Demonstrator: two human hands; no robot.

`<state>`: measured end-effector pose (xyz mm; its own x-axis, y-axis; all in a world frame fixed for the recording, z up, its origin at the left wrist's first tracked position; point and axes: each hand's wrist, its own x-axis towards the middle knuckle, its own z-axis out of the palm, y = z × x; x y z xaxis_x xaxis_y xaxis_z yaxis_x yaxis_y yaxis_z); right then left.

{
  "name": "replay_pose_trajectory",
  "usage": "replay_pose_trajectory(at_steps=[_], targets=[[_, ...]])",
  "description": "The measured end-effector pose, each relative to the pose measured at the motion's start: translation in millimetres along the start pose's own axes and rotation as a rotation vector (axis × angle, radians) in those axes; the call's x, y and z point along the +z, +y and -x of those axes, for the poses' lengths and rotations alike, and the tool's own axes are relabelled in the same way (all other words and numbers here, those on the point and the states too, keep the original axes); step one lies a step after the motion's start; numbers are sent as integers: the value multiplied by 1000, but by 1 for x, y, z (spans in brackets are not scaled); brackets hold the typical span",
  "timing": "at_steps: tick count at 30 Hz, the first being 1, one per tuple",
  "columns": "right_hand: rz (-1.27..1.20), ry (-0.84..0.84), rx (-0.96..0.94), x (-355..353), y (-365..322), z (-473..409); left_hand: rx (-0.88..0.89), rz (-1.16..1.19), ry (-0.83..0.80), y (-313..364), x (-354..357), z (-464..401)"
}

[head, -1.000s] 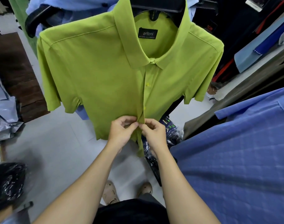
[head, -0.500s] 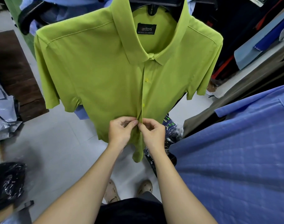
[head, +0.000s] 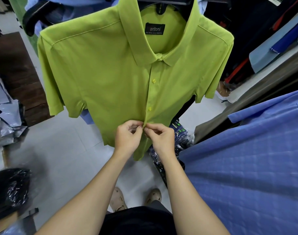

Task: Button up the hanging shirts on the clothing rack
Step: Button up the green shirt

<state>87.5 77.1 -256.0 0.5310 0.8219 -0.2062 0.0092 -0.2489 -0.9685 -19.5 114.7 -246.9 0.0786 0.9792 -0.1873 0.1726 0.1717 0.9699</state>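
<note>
- Green shirt: lime, short sleeves, hung facing the camera on a dark hanger; black neck label reads "aritoni".
- Collar folded down, closed at the throat.
- Placket runs straight up from the fingertips. Two yellow-green buttons show fastened on it: lower button just above the fingers, upper button further up toward the collar.
- Left hand: fingers curled, thumb and forefinger pinching the left placket edge.
- Right hand: same curl, pinching the right placket edge; fingertips of both hands touch at the seam.
- The button under the pinch is hidden, can't tell if it's through the hole.
- Below the fingers the hem hangs loose in a point, between the wrists.
- Right of the fingers: blue checked shirt, close to the camera, beside the right forearm.
- Behind the green shirt, above-left of the fingers: light blue garment peeking out under the sleeve.
- Below the hands: grey floor.
</note>
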Motion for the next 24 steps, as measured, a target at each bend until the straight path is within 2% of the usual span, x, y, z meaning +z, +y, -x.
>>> replay_pose_trajectory(at_steps=[4,12,15,17,20,22,24], targets=[[93,36,-57,0,-5,4,-19,54,0,1,0,3],[195,63,-191,4,-8,9,45,-68,9,-4,-1,-4],[251,71,-229,4,-7,9,0,-67,4,-2,-2,-7],[148,40,-129,1,-8,5,-111,77,-3,1,-4,-8],[-334,-95,229,-7,-7,0,-199,289,-46,-2,-7,-7],[-354,-109,264,-7,0,1,-167,266,-85,-5,-6,-5],[-196,-115,161,-4,7,5,-133,217,-94,-7,-4,-3]])
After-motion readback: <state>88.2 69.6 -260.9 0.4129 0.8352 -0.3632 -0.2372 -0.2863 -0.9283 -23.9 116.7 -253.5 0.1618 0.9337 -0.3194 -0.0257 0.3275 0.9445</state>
